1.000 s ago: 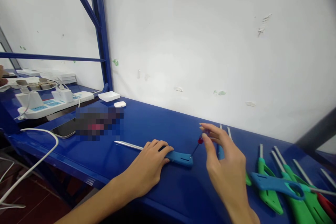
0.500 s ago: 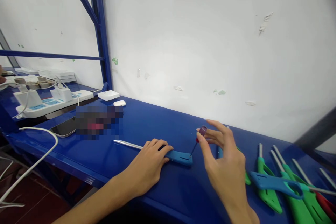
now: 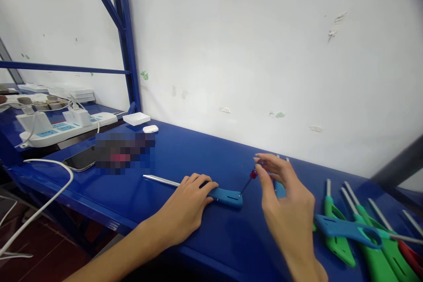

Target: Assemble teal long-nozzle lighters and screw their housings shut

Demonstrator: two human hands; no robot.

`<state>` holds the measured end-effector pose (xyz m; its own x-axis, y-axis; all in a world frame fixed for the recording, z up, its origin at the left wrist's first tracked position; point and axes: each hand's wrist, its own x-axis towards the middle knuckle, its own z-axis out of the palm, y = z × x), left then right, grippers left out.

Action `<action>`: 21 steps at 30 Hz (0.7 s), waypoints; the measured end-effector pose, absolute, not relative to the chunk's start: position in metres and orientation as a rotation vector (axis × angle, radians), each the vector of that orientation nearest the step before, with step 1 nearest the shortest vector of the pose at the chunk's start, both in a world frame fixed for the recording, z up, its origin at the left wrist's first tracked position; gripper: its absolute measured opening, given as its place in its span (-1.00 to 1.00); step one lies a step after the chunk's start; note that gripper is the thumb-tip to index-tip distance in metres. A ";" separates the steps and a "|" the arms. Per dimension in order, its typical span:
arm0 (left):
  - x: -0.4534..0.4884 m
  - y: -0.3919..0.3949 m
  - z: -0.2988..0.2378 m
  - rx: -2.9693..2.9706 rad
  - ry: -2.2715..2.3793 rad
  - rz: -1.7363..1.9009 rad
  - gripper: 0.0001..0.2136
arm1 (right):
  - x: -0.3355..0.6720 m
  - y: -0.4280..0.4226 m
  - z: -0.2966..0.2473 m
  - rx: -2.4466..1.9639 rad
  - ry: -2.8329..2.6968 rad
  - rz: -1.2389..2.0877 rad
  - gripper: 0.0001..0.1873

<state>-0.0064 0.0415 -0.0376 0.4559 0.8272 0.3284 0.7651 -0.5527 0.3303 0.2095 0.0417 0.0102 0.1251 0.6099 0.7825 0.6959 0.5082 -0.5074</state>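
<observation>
A blue long-nosed gas lighter (image 3: 228, 197) lies on the blue table, its metal tube pointing left. My left hand (image 3: 191, 205) is closed over its middle and presses it to the tabletop. Between the thumb and fingers of my right hand (image 3: 286, 189) is a small screwdriver (image 3: 253, 173) with a dark red handle. The screwdriver slants down to the left, its tip at the handle end of the lighter. Part of another blue object (image 3: 279, 189) shows behind my right hand, mostly hidden.
Several green lighters (image 3: 339, 242), another blue lighter (image 3: 350, 231) and a red one (image 3: 411, 257) lie at the right. A phone (image 3: 81, 158), a white earphone case (image 3: 150, 129), a white box (image 3: 136, 118) and a power strip (image 3: 66, 130) stand at the left. A wall rises behind.
My right hand has shifted slightly right and turned, tilting the screwdriver further over to the right; its tip stays on the lighter. My left hand and the lighter keep their place.
</observation>
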 end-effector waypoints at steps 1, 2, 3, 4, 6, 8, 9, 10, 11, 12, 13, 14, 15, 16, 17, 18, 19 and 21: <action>-0.006 0.042 -0.038 2.562 1.412 0.695 -0.69 | 0.209 0.042 0.010 -1.165 -1.554 -0.087 -0.83; -0.006 0.042 -0.039 2.561 1.412 0.698 -0.69 | 0.209 0.042 0.010 -1.163 -1.551 -0.089 -0.86; -0.006 0.042 -0.040 2.561 1.412 0.701 -0.69 | 0.209 0.042 0.010 -1.159 -1.542 -0.095 -0.88; -0.006 0.042 -0.041 2.561 1.410 0.703 -0.69 | 0.209 0.042 0.009 -1.154 -1.528 -0.107 -0.88; -0.006 0.043 -0.042 2.562 1.405 0.706 -0.69 | 0.209 0.043 0.009 -1.149 -1.495 -0.136 -0.83; -0.006 0.043 -0.042 2.562 1.404 0.708 -0.68 | 0.210 0.044 0.009 -1.154 -1.478 -0.148 -0.83; -0.006 0.043 -0.042 2.563 1.404 0.708 -0.68 | 0.210 0.044 0.009 -1.159 -1.480 -0.144 -0.84; -0.006 0.043 -0.042 2.563 1.404 0.708 -0.68 | 0.210 0.043 0.009 -1.166 -1.487 -0.136 -0.85; -0.006 0.043 -0.042 2.564 1.405 0.707 -0.68 | 0.210 0.042 0.010 -1.171 -1.501 -0.125 -0.83; -0.006 0.043 -0.042 2.564 1.403 0.704 -0.68 | 0.210 0.041 0.010 -1.175 -1.517 -0.115 -0.80; -0.006 0.043 -0.041 2.565 1.402 0.701 -0.68 | 0.209 0.040 0.010 -1.178 -1.533 -0.108 -0.79; -0.006 0.042 -0.041 2.565 1.402 0.698 -0.68 | 0.209 0.040 0.011 -1.178 -1.548 -0.104 -0.78; -0.006 0.042 -0.041 2.565 1.403 0.696 -0.68 | 0.209 0.039 0.011 -1.174 -1.559 -0.104 -0.80; -0.006 0.042 -0.041 2.564 1.405 0.693 -0.68 | 0.209 0.039 0.011 -1.165 -1.565 -0.111 -0.82; -0.006 0.042 -0.041 2.563 1.409 0.690 -0.68 | 0.209 0.039 0.011 -1.155 -1.565 -0.122 -0.84; -0.006 0.042 -0.040 2.561 1.412 0.688 -0.68 | 0.209 0.040 0.012 -1.146 -1.558 -0.138 -0.84; -0.006 0.042 -0.040 2.560 1.414 0.686 -0.68 | 0.209 0.041 0.012 -1.139 -1.550 -0.153 -0.84; -0.006 0.043 -0.039 2.557 1.415 0.678 -0.68 | 0.210 0.042 0.011 -1.142 -1.540 -0.169 -0.86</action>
<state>-0.0058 0.0430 -0.0394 0.4556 0.8319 0.3169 0.7682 -0.5472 0.3323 0.2098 0.0422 0.0111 0.1279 0.5567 0.8208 0.7215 0.5156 -0.4621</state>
